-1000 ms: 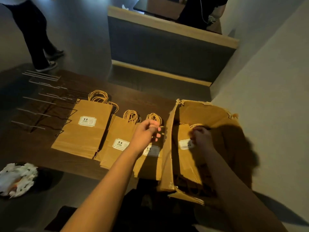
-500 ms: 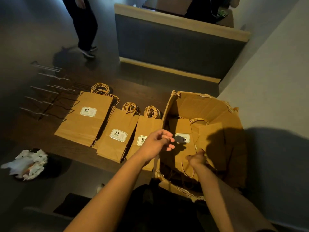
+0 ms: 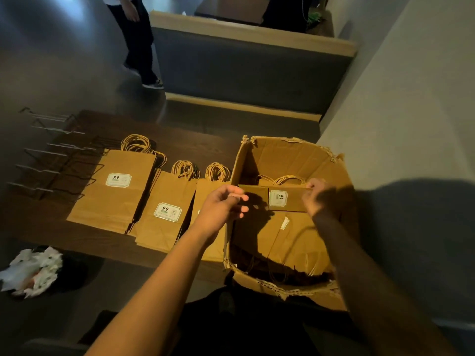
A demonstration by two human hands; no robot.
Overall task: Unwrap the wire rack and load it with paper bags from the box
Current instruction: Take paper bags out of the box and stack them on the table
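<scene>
Over the open box (image 3: 288, 160), folded bag (image 3: 288, 199) w/ L grip (image 3: 221, 206) & R grip (image 3: 317, 196) pinching its ends.

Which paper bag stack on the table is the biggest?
The leftmost stack, the one next to the wire rack. Its bags are wider and reach farther back than the middle stack and the stack by the box.

Both hands — left hand (image 3: 221, 209), right hand (image 3: 317, 197) — on a paper bag (image 3: 275, 199) above the box (image 3: 290, 155).
</scene>
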